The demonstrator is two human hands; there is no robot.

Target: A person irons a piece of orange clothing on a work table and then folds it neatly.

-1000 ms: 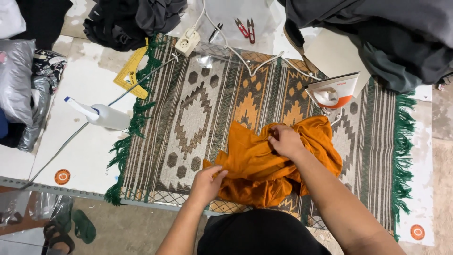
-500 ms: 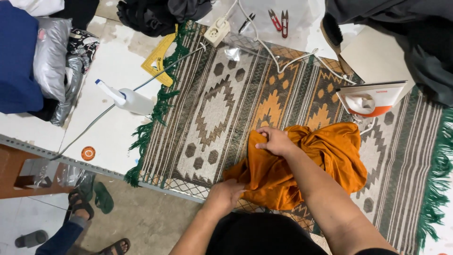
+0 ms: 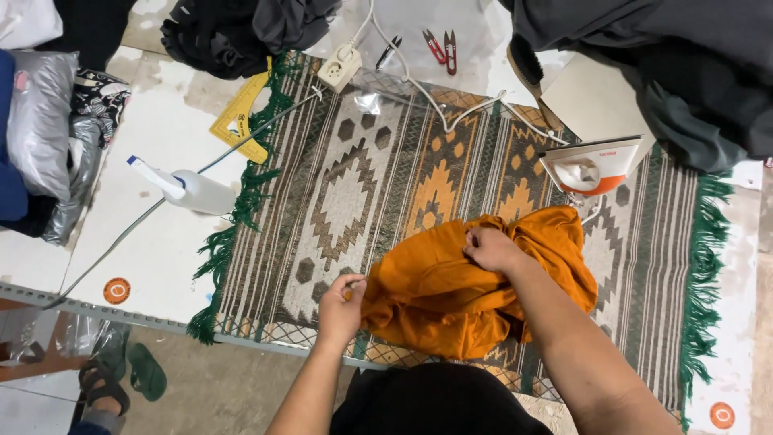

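Observation:
A crumpled orange cloth (image 3: 451, 290) lies on a patterned woven mat (image 3: 354, 177) with green fringe, near the table's front edge. My left hand (image 3: 341, 304) pinches the cloth's left edge. My right hand (image 3: 489, 248) is closed on a fold at the top middle of the cloth. A white and orange iron (image 3: 592, 165) stands on the mat just beyond the cloth, to the right.
A white spray bottle (image 3: 187, 189) lies left of the mat beside a yellow set square (image 3: 240, 121). A power strip (image 3: 338, 66) with white cables, red snips (image 3: 441, 44) and dark clothing piles (image 3: 241, 28) sit at the back. Sandalled feet (image 3: 105, 387) show below left.
The view has shifted a little. My right hand has moved along the cloth's top and bunched it. My left hand now grips the cloth's left edge.

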